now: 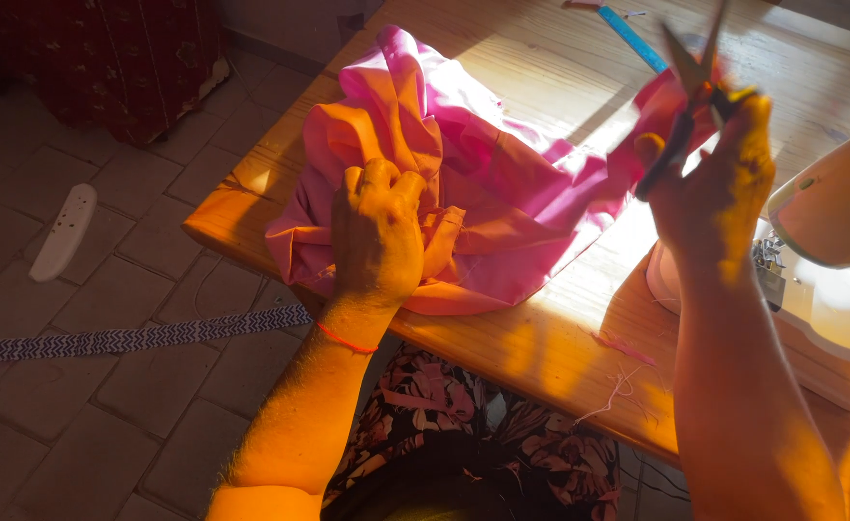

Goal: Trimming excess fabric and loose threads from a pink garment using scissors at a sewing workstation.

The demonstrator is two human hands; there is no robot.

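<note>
Left hand (377, 236): closed tight on the crumpled bright pink cloth (502, 207).
Cloth: piled on the pale wooden table (550, 338).
Right hand (719, 183): wrapped around the dark-handled metal scissors (690, 92), held up above the cloth.

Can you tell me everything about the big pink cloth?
The pink cloth is a thin, smooth-looking fabric, crumpled in a loose heap with many folds on the wooden table. Sunlight turns parts orange. The left hand grips a bunch near its front edge. Its far corner rises toward the right hand, which holds scissors.
</note>
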